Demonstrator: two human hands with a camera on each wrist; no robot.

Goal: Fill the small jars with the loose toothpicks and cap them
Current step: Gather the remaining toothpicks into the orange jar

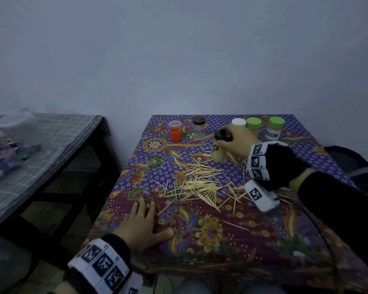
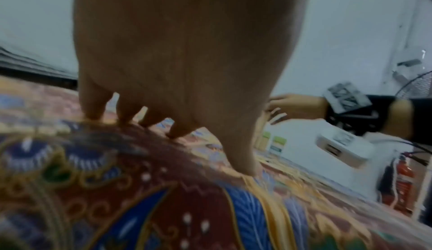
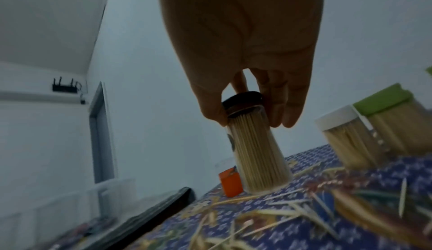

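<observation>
My right hand [image 1: 223, 141] grips the dark lid end of a clear jar [image 3: 259, 154] packed with toothpicks. The jar is tilted, and whether its base touches the cloth cannot be told. Loose toothpicks [image 1: 198, 183] lie scattered over the middle of the patterned tablecloth [image 1: 210, 240]. At the back stand an orange jar [image 1: 175, 131], a clear jar with a brown lid [image 1: 199, 126], a white-lidded jar [image 1: 238, 123] and two green-lidded jars [image 1: 253, 124]. The white-lidded jar [image 3: 343, 135] and a green-lidded jar [image 3: 392, 120] hold toothpicks. My left hand [image 1: 151, 215] rests flat on the cloth, holding nothing.
A second table with a checked cloth [image 1: 51, 141] stands to the left, carrying plastic tubs [image 1: 13, 124], with a gap of floor between the tables. A dark chair back [image 1: 353, 162] is at the right edge. The wall is right behind the jars.
</observation>
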